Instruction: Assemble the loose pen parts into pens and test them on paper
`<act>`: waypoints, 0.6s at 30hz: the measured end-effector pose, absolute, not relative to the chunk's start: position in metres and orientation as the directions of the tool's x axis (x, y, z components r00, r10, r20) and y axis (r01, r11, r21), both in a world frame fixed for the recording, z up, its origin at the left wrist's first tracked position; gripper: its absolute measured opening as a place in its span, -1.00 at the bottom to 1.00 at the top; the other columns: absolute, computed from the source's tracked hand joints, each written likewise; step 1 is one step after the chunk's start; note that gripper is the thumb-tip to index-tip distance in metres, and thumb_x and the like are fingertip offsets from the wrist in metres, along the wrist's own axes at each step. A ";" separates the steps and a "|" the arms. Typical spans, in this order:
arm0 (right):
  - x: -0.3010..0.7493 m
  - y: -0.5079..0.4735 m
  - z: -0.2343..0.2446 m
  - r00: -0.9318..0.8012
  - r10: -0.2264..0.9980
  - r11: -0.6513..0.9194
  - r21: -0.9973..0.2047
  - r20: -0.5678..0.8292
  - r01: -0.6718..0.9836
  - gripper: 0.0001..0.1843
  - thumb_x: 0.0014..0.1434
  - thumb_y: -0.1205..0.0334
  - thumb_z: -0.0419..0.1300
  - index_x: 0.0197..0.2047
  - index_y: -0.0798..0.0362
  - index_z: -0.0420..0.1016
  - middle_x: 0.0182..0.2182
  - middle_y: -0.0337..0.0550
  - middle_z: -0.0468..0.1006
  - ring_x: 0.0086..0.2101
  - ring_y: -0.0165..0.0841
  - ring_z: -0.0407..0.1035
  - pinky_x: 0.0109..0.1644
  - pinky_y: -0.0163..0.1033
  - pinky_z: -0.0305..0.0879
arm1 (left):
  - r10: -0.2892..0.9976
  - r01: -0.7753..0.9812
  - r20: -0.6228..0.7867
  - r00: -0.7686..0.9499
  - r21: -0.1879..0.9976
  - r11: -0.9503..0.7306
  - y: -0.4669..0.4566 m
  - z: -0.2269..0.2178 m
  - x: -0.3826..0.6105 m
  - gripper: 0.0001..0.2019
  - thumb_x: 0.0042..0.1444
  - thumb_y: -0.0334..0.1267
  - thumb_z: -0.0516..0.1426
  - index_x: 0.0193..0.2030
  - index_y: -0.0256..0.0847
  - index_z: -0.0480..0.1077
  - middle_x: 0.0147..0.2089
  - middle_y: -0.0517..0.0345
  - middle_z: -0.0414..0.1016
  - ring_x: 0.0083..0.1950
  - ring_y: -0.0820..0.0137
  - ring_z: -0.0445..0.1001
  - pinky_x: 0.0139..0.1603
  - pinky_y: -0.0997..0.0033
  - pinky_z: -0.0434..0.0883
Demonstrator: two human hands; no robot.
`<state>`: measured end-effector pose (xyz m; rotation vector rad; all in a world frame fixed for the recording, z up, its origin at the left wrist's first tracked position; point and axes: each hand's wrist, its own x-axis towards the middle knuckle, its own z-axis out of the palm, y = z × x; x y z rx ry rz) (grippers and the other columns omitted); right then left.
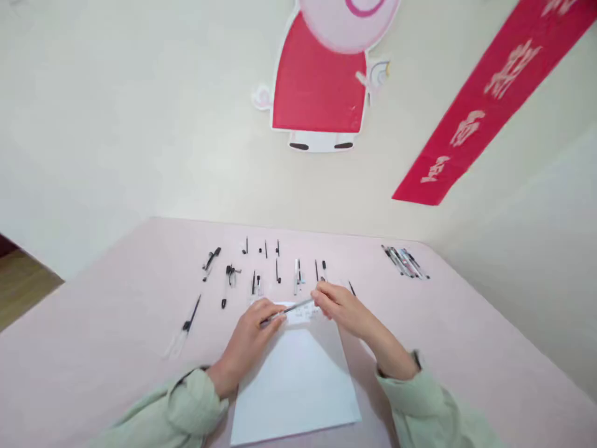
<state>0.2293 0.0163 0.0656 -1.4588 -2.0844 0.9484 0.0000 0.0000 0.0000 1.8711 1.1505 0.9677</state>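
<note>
A slender pen (298, 305) is held above the far end of a white sheet (295, 386), clear of the table's edges. It is spanned between the two hands, so neither is nearer: its dark end is gripped in the closed fingers of the left hand (254, 331), and its pale end is pinched by the fingertips of the right hand (342, 305). Its long axis is slanted across the sheet, with the left end set closer to the table's near edge and the right end closer to the far edge. Whether the pen is complete cannot be told.

Under it, small marks are shown at the sheet's far end, too blurred to be read. Beyond, toward the far edge of the pink table (448, 361), small pen parts (277, 272) are laid out in loose rows. A longer pen (190, 323) is placed toward the left edge. Near the far right corner, a bundle of pens (405, 262) is laid side by side. On the wall behind, a cartoon figure (319, 81) and a red banner (485, 106) are seen.
</note>
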 end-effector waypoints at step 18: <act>0.221 0.017 0.057 -0.336 0.941 0.170 -0.807 -0.037 0.565 -0.58 0.31 0.00 -0.07 -0.51 0.04 0.28 -0.65 -0.34 0.26 -0.56 -0.44 0.20 -0.41 -0.33 0.07 | 0.920 0.369 0.215 0.326 0.868 -0.333 0.001 0.006 0.004 -0.76 0.20 -0.13 0.09 -0.22 -0.17 0.54 -0.30 0.08 0.48 -0.18 0.27 0.44 -0.14 0.33 0.33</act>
